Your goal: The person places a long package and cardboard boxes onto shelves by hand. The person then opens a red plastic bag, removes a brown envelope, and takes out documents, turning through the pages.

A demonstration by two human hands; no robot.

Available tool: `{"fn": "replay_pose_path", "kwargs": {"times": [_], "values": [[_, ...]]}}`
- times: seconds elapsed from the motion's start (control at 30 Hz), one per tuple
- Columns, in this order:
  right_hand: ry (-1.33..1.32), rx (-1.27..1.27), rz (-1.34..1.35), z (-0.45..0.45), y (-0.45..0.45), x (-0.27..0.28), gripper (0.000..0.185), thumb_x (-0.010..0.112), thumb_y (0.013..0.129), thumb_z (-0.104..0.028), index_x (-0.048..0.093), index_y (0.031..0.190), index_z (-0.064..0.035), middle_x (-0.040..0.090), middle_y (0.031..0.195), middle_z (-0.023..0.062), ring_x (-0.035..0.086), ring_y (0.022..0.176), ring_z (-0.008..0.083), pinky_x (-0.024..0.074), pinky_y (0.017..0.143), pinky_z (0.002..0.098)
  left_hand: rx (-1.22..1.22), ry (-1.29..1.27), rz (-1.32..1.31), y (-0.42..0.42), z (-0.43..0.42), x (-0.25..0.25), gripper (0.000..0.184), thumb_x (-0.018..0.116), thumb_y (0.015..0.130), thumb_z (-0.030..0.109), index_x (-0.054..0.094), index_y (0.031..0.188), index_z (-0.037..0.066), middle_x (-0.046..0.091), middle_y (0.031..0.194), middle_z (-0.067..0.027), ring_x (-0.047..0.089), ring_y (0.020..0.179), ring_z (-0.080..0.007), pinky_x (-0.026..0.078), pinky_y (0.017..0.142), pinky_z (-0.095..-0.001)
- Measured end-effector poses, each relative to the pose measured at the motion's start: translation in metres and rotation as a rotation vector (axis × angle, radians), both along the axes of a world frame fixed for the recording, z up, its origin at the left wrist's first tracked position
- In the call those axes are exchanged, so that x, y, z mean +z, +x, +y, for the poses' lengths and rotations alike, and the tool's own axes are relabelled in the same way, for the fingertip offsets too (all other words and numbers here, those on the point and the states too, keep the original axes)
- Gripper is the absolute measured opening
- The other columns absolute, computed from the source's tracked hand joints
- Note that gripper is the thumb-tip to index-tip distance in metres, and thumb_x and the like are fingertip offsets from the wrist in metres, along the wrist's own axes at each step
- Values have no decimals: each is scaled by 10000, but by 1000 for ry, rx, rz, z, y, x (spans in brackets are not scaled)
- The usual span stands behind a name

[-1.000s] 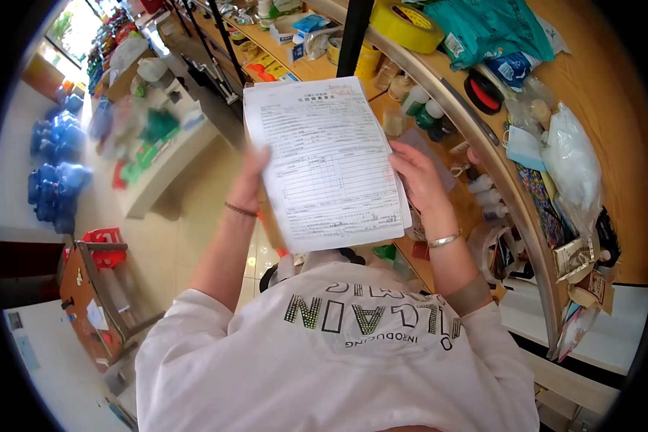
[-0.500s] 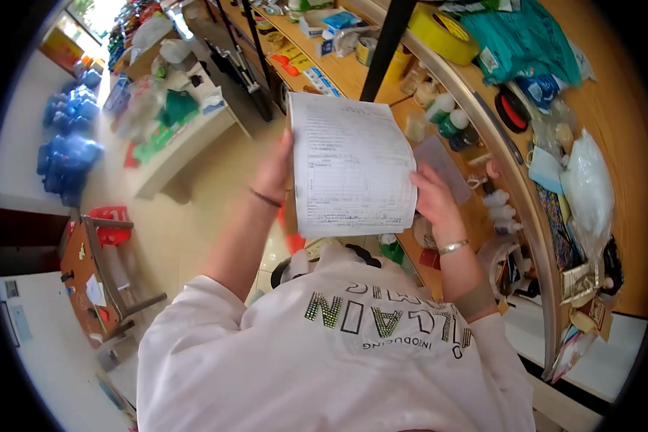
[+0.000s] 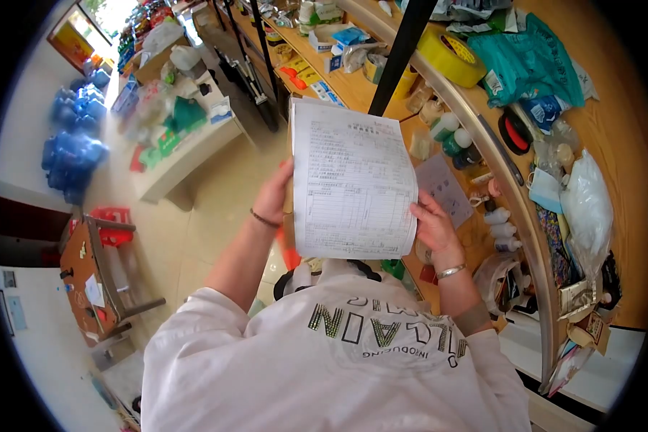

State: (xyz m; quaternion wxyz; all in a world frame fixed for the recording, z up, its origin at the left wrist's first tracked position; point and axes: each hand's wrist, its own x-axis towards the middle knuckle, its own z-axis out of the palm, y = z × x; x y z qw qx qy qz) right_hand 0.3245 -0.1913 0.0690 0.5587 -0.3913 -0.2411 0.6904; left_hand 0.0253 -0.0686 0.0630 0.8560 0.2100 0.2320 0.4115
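At the near side of the stack of white rectangular printed paper sheets (image 3: 353, 187): one white lettered shirt (image 3: 381, 353). At its left edge, the left hand (image 3: 272, 196), half-closed, grips it; at its right edge, the right hand (image 3: 435, 225) does likewise. Stack raised, top page exposed; pages remaining and sheet count indeterminable. Right of it: three small white plastic bottles (image 3: 502, 230); farther, one wide yellow tape roll (image 3: 450, 57).
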Motion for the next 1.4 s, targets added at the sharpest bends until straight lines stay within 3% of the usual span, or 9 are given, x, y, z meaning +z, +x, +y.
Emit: {"fn": "replay_pose_path", "kwargs": {"times": [0.1, 0.17, 0.47, 0.73, 1.4], "values": [[80, 6, -1, -3, -4, 4, 397, 520, 875, 0, 473, 1269, -21, 562, 1171, 65, 538, 1051, 172, 444, 895, 311, -2, 15, -18, -5, -1, -6, 357, 490, 929, 283, 528, 1169, 21, 591, 1123, -63, 563, 1008, -161, 453, 876, -310], [132, 10, -1, -4, -7, 9, 385, 516, 872, 12, 489, 1255, -22, 570, 1159, 59, 540, 1046, 170, 443, 894, 310, 39, 47, 102, -7, -1, -6, 384, 486, 930, 289, 513, 1201, 18, 582, 1146, -59, 547, 1036, -160, 433, 901, -309], [143, -10, -90, -7, -12, 16, 271, 510, 865, 38, 575, 1125, 6, 612, 1084, 61, 561, 972, 135, 439, 876, 283, 12, 54, 26, -16, -5, -11, 430, 506, 916, 309, 488, 1240, 27, 559, 1191, -68, 529, 1072, -181, 418, 924, -322], [136, -102, -320, -9, -18, 20, 230, 512, 866, 26, 593, 1081, 23, 632, 1018, 50, 567, 903, 107, 446, 823, 253, -11, 65, -23, -18, -7, -12, 437, 536, 898, 294, 494, 1228, 11, 558, 1194, -84, 531, 1075, -200, 424, 923, -343], [137, -68, -348, -15, -20, 27, 204, 517, 864, 16, 607, 1046, 35, 639, 990, 55, 569, 878, 105, 449, 806, 247, -30, 198, 58, -32, -7, -27, 500, 580, 863, 352, 514, 1213, 0, 553, 1210, -80, 497, 1119, -190, 363, 979, -350]]}}
